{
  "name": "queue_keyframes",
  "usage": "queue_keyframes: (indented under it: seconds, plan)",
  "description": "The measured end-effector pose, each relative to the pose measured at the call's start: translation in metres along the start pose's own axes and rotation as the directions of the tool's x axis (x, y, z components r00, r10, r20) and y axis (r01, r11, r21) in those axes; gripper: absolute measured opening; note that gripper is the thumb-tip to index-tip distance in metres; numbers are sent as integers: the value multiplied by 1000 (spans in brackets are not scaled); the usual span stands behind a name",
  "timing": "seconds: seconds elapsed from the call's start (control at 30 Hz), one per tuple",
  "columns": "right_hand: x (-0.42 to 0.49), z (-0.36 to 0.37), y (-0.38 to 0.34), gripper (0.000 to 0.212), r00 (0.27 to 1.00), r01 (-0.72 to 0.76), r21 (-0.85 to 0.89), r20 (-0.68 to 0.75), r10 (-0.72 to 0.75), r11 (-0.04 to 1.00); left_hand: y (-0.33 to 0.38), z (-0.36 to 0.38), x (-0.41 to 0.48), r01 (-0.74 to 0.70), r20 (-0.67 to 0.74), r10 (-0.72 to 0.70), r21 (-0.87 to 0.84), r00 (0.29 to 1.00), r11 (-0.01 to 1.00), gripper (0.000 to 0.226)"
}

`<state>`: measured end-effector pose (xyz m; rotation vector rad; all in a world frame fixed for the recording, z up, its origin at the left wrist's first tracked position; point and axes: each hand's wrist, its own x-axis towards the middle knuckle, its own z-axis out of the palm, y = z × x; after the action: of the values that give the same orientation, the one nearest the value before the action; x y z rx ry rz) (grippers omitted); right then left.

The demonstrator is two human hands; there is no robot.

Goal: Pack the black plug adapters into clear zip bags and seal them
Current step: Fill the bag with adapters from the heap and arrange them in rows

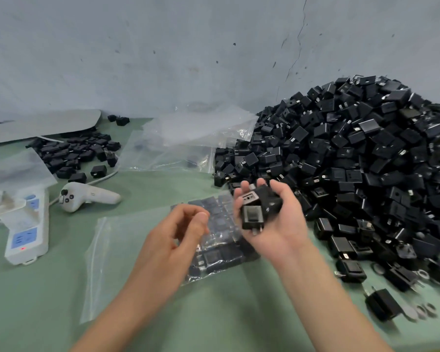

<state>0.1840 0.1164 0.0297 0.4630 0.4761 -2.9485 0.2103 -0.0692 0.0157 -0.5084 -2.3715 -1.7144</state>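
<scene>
**Right hand full of adapters, bag mouth on the left side**

The zip bag (117, 250) lay flat on the green counter (36, 313), in the middle and toward the near edge, directly below both hands. Its long axis ran across the counter from left to right. The zip strip and the mouth pointed to the left edge, and rows of adapters (219, 222) already inside filled the right end. So the mouth was on the side away from the loaded hand, and the next move seemed to depend on this relation.

The right hand (269, 219) was turned palm up above the right end of the bag. Its fingers were curled around a small bunch (254, 209) of black adapters, perhaps three, but the picture was a little blurred there. The left hand (178, 232) hovered over the middle of the bag, just beside the right hand but not touching it. Its fingers were loosely bent toward the thumb and nothing was visible between them. It was the hand nearer to the mouth, so in my judgement it would have to lift the mouth open before the right hand could bring its load there.

The big pile (353, 161) of loose adapters rose at the right side against the wall (163, 59), and a stack of empty bags (188, 133) lay at the far edge
</scene>
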Motion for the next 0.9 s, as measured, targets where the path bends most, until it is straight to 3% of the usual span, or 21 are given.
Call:
queue_keyframes:
  seconds: [0.07,0.1,0.13,0.17,0.2,0.23,0.27,0.4,0.47,0.67,0.73,0.77,0.8,0.83,0.87,0.9]
  plan:
    - [2,-1,-30,9,977,120,-267,-138,-161,956,-5,-4,7,23,-12,-23,-24,1000,999,29]
    - [3,-4,-45,8,924,194,-509,-192,-330,839,-7,-6,9,27,-20,-28,-32,999,999,26]
    - [4,-8,-57,13,837,225,-767,-164,-522,601,-9,-7,11,33,-27,-35,-43,999,999,25]
    - [3,-14,-66,19,740,176,-939,-71,-669,294,-11,-8,12,41,-31,-43,-55,999,998,25]
    - [5,-22,-74,22,656,61,-998,46,-753,-8,-11,-9,12,49,-34,-51,-64,998,997,26]
    - [6,-29,-80,23,607,-78,-969,140,-782,-234,-12,-10,12,55,-35,-58,-69,998,996,27]
    - [8,-34,-83,23,596,-188,-911,193,-780,-368,-12,-10,12,61,-38,-64,-72,997,996,27]
    - [23,-45,-82,25,719,-392,-676,198,-666,-624,-13,-13,11,71,-55,-75,-72,996,995,27]
    - [30,-47,-79,28,747,-434,-569,206,-632,-699,-15,-17,9,72,-68,-76,-66,995,995,28]
    - [31,-49,-79,32,734,-437,-548,240,-635,-713,-21,-29,6,78,-90,-81,-38,993,996,27]
    - [24,-44,-81,26,740,-353,-661,236,-630,-662,-23,-33,4,78,-97,-82,-41,992,996,27]
    - [19,-37,-81,22,753,-258,-766,223,-619,-589,-24,-34,4,78,-101,-82,-46,991,996,27]
    - [13,-27,-78,19,779,-116,-891,192,-596,-438,-24,-36,4,75,-105,-81,-54,991,996,27]
    - [4,-16,-71,17,827,46,-983,137,-545,-177,-23,-36,5,71,-108,-77,-60,991,996,26]
    - [-4,-5,-60,17,897,153,-975,69,-437,161,-22,-36,5,65,-107,-71,-64,992,996,25]
    - [-12,2,-46,17,963,164,-871,38,-268,464,-21,-35,6,57,-103,-63,-66,993,996,24]
